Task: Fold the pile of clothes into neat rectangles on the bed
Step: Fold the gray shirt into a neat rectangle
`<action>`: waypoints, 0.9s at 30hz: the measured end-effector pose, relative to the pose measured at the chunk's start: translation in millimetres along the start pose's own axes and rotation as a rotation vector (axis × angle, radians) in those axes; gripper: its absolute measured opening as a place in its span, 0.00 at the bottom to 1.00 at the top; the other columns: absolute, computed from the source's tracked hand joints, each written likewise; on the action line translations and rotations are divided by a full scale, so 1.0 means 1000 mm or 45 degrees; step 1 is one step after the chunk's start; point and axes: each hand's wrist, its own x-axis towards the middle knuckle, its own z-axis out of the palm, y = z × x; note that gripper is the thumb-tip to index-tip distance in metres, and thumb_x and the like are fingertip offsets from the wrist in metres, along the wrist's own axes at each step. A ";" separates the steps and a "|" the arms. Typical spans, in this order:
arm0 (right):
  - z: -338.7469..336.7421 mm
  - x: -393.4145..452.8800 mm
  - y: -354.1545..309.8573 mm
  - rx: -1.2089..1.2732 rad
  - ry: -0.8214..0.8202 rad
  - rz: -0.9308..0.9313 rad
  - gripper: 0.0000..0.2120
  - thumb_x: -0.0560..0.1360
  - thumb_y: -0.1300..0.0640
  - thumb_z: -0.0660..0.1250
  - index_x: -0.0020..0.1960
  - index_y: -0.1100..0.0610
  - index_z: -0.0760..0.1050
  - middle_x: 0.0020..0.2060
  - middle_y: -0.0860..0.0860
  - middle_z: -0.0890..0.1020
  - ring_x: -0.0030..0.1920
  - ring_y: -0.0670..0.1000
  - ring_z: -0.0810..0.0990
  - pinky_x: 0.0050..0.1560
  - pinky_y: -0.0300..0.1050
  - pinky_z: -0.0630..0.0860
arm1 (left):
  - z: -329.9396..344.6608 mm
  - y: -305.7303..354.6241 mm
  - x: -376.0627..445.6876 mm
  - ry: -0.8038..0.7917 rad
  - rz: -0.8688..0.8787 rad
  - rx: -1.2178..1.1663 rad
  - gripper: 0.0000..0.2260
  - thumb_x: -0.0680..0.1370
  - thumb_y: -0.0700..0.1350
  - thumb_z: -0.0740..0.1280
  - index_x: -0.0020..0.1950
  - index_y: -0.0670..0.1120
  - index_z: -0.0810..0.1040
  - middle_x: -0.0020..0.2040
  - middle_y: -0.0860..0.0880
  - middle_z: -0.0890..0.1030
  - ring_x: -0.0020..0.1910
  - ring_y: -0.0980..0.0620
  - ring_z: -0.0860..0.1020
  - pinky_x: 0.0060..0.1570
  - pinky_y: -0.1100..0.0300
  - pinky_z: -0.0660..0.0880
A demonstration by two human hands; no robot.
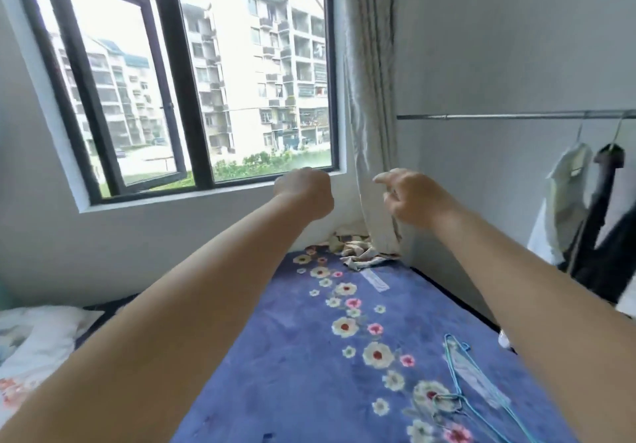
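A small crumpled patterned cloth [358, 251] lies in the far corner of the bed, on a blue flowered blanket [303, 356]. Both my arms reach forward above the bed. My left hand [306, 193] is curled into a fist in front of the window sill and holds nothing that I can see. My right hand [411, 198] hovers at the lower part of the grey curtain [370, 115], fingers curled and forefinger pointing left. Whether it grips the curtain is unclear. Both hands are well above the crumpled cloth.
Blue wire hangers [457, 387] lie on the blanket at the right. A metal rail [516, 116] on the right wall carries a white garment [568, 195] and a dark garment [605, 229]. A white pillow [38, 339] lies at the left. The window [192, 74] is ahead, one pane open.
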 end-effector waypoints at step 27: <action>-0.275 -0.236 0.405 -0.577 0.005 0.901 0.17 0.78 0.62 0.54 0.65 0.58 0.72 0.62 0.55 0.74 0.63 0.52 0.71 0.58 0.39 0.64 | -0.059 0.542 0.114 0.050 0.960 -0.416 0.06 0.76 0.41 0.57 0.40 0.42 0.70 0.45 0.46 0.75 0.42 0.47 0.72 0.38 0.58 0.68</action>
